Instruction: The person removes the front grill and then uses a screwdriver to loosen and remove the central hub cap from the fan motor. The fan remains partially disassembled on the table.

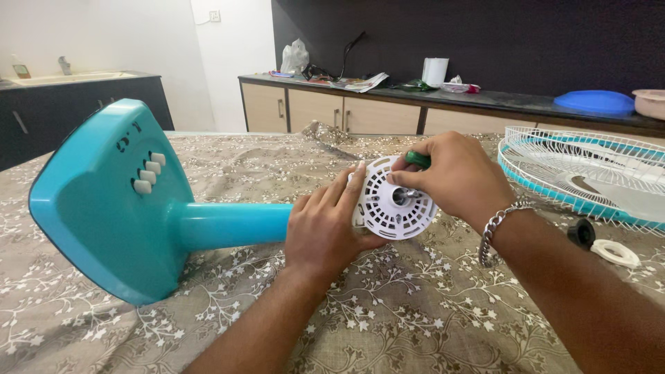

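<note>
Round white slotted plastic motor housing (393, 201) on a smooth teal fan stand (131, 208), lying on floral cloth. Left hand (325, 232) fingers wrapped around its rim; right hand (454, 176) fingers closed on a green-handled screwdriver (417, 159) above its centre.

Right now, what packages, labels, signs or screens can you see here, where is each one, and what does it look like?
Marking on fan base: dark moulded signs on the turquoise base, above the white buttons, left.
Plastic bag: crumpled, whitish, on the back counter.
Paper roll: white cylinder, upright on the counter.
Printed papers: flat, multicoloured, at the counter edge.
Small packet: pink and white, beside the roll.
Bottle: small, with a label, near the sink, far left.
No screens.
</note>
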